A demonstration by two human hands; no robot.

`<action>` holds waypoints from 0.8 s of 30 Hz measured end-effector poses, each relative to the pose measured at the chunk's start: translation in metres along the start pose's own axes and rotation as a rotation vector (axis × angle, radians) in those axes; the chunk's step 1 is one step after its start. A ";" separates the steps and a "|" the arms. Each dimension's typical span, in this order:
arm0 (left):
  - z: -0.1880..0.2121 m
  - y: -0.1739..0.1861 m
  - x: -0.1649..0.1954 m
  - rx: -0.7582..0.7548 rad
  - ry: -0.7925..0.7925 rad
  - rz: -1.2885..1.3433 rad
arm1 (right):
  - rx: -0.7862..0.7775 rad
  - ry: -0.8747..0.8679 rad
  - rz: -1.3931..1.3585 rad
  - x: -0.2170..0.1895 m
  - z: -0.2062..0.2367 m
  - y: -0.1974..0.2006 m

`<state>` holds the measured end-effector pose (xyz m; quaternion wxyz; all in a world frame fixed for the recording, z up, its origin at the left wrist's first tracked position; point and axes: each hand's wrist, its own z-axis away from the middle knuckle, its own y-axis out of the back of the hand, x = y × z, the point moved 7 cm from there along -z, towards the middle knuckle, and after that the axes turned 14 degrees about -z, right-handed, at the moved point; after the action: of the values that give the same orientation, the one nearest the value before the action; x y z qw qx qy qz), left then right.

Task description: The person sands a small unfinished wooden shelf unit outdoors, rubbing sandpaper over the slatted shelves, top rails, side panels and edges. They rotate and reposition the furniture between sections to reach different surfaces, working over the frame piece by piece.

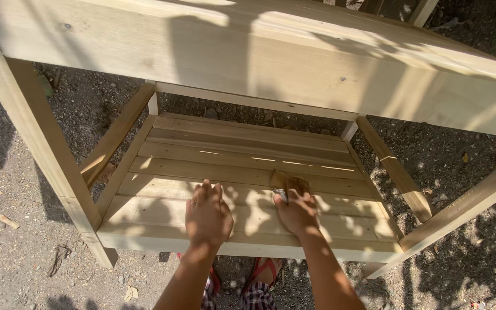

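Outdoors, on gravelly, sun-dappled ground [18, 189], under the top board [271, 57] of a bare wooden frame.

Left hand [206, 215] open, palm down, fingers spread, resting flat on the slatted lower shelf [162, 195]. Right hand [298, 211] just beside it, closed around the handle of a paintbrush [287, 183]; metal ferrule showing ahead of the knuckles, brown bristles pressed onto a slat just beyond the fingertips. Both forearms reaching in over the front rail [144, 238] of the shelf.

Beyond the brush, more slats running side to side, crossed by thin bright lines of sunlight. To the left of the left hand, a sloping side rail [116, 135] and a thick front leg [47, 149]; to the right of the right hand, a matching side rail [394, 172] and another leg [466, 209]. Below the wrists, red sandals [262, 272] and checked cloth on the ground.

As for progress: no clear difference in colour or sheen between the slats near the brush and those further off, dappled shade making it hard to tell. Judged from that, little visible coating on the shelf so far; whether the slats nearest the hands are already covered cannot be told. Top board and legs pale and raw-looking, seemingly untouched.
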<state>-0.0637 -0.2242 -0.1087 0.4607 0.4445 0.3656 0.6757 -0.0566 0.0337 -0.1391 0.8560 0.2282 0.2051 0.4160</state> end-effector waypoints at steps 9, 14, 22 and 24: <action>-0.048 0.024 -0.064 -0.283 0.039 -0.352 | -0.019 0.286 0.185 -0.056 -0.016 -0.043; -0.046 0.013 -0.061 -0.474 0.007 -0.454 | 0.119 0.034 0.332 0.049 -0.029 0.046; -0.040 0.021 -0.068 -0.487 -0.011 -0.444 | -0.097 0.452 0.194 -0.191 -0.101 -0.090; -0.040 0.022 -0.069 -0.499 0.013 -0.440 | -0.120 0.434 0.180 -0.226 -0.113 -0.084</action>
<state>-0.0957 -0.2996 -0.1207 0.6877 0.2239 0.2789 0.6318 -0.1942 -0.1698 -0.2411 0.7634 0.0997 0.3379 0.5414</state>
